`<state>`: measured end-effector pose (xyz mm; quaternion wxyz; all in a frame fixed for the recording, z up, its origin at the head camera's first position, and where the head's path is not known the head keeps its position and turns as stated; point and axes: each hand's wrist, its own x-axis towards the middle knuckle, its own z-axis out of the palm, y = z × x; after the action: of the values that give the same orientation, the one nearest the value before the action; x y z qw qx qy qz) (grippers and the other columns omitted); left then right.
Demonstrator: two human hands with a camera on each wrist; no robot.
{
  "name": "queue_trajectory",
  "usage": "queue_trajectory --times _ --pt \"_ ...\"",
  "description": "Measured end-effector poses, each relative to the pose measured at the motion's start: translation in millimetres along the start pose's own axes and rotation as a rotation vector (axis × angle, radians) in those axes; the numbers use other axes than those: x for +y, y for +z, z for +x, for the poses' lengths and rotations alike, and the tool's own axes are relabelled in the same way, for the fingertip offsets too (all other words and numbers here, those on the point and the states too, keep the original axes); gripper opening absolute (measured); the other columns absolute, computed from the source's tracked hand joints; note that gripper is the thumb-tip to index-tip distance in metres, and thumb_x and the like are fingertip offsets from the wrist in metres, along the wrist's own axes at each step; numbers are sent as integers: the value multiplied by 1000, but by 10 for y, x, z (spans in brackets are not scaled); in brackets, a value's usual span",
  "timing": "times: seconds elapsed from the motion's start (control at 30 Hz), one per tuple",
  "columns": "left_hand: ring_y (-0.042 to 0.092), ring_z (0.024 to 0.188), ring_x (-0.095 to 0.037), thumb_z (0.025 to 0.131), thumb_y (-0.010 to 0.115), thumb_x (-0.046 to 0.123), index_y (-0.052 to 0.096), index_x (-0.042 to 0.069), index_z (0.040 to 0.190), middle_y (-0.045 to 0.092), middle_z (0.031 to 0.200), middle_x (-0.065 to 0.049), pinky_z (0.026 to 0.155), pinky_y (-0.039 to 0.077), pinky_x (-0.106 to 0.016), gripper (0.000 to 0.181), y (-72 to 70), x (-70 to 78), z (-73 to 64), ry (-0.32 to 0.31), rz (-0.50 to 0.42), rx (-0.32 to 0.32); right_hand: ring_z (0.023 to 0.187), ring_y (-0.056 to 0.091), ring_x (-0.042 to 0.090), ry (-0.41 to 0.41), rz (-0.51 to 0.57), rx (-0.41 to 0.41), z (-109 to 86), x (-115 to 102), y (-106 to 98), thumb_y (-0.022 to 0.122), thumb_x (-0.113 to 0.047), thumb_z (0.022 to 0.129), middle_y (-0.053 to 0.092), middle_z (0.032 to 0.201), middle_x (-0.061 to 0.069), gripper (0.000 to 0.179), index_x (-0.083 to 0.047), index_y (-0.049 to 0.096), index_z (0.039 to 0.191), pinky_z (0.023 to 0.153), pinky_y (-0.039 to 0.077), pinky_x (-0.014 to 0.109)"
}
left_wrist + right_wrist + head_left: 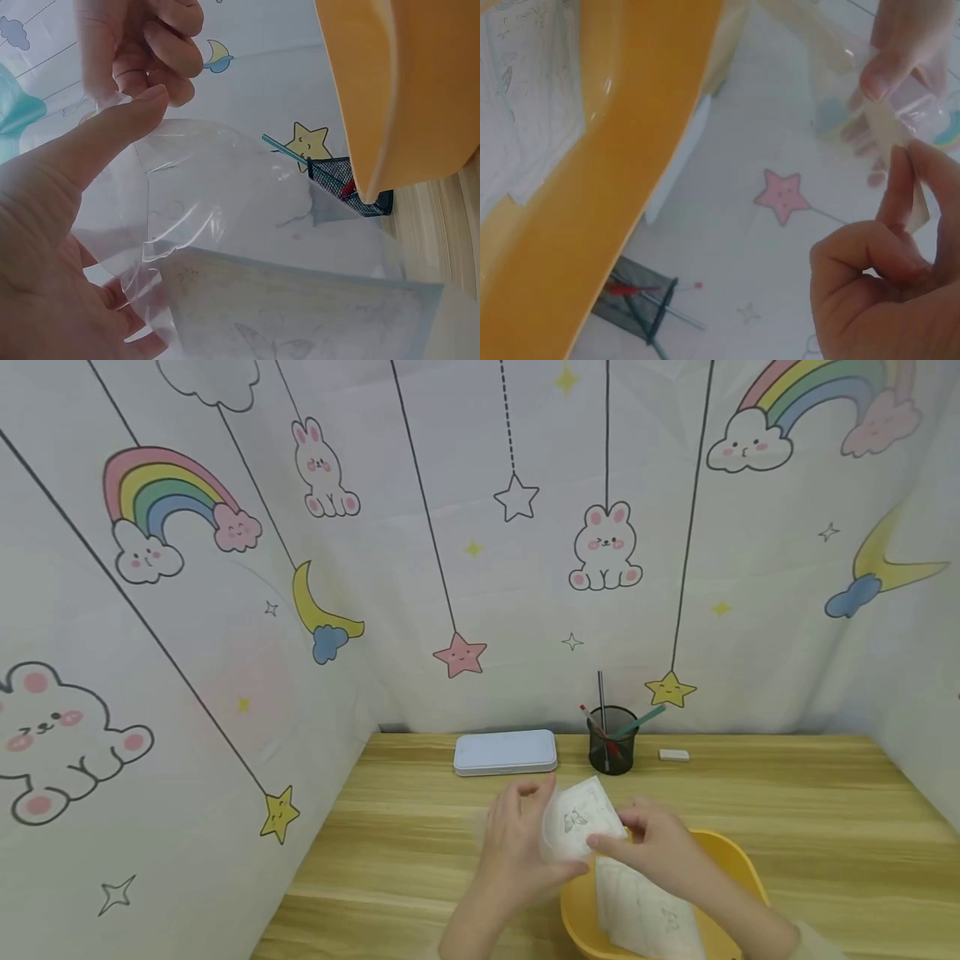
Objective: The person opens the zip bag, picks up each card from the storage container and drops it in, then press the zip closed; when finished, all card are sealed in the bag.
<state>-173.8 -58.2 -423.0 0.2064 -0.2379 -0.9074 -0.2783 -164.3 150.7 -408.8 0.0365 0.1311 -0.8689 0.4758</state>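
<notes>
A thin white square packet (588,814) printed with a grey butterfly is pinched between the thumb and fingers of my right hand (660,847). My left hand (517,839) holds a clear plastic bag (195,187) by its edge, the thumb in front and other fingers behind the film. In the right wrist view the packet (895,135) appears nearly edge-on, close to the left thumb. Whether it lies inside the bag or against it, I cannot tell. Below the hands, several similar white packets (645,910) lie in a yellow basket (738,860).
Toward the back of the wooden table (405,810) lies a white flat case (506,752). Beside it stands a black mesh pen holder (611,756) with pencils, and a white eraser (673,755). A patterned curtain (525,577) surrounds the table.
</notes>
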Motion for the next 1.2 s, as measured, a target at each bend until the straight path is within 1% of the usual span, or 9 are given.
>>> queue_trajectory --times 0.17,0.3,0.43,0.57,0.73,0.87,1.07,1.13,1.2 --pt "41 115 -19 55 91 46 43 16 145 42 125 -2 98 35 -44 106 22 24 -8 13 23 0 58 39 16 -13 -16 -5 20 15 35 82 -33 75 38 68 1 27 -16 63 69 48 30 22" --pt "41 115 -19 54 91 45 43 17 145 43 125 -3 98 35 -44 106 38 26 -13 30 21 17 57 38 16 -26 -18 -17 31 18 40 83 -36 73 39 69 1 34 -17 55 67 49 30 23" --pt "42 114 -19 54 91 45 43 18 144 43 124 -3 98 35 -45 106 43 25 -16 31 13 23 59 39 16 -20 -25 -22 29 9 36 81 -38 76 41 70 1 28 -20 60 71 51 31 24" --pt "42 116 -20 55 91 47 43 18 145 43 125 -4 99 35 -45 106 36 19 -17 14 19 12 60 40 14 4 -10 7 21 -17 21 75 -39 82 45 73 0 22 -23 63 71 52 32 24" --pt "42 116 -20 56 90 48 43 17 145 43 125 -3 100 34 -46 105 30 7 -20 6 20 12 58 40 13 -22 23 27 20 -41 10 71 -33 87 45 73 0 18 -22 67 74 51 33 24" --pt "42 114 -20 56 90 48 43 18 145 43 124 -3 96 37 -46 105 43 6 -30 38 5 29 57 39 12 -54 31 5 27 -31 51 75 -32 83 43 72 1 12 -24 71 75 50 32 22" --pt "44 110 -18 57 90 49 44 18 144 44 124 -4 91 40 -46 103 93 14 -37 130 -4 70 57 37 12 -109 29 -21 32 0 124 76 -33 82 45 73 0 12 -26 70 73 50 30 23" --pt "44 109 -18 57 90 49 44 17 144 44 124 -4 91 41 -46 104 93 16 -36 132 0 72 58 37 11 -115 16 -19 44 15 125 75 -33 83 47 73 -2 12 -25 70 75 51 31 23" --pt "44 109 -19 56 90 48 43 18 144 44 124 -4 90 42 -44 105 72 17 -36 97 -3 65 59 39 10 -94 12 -8 69 37 97 72 -34 85 49 73 -2 13 -23 71 78 51 32 23"
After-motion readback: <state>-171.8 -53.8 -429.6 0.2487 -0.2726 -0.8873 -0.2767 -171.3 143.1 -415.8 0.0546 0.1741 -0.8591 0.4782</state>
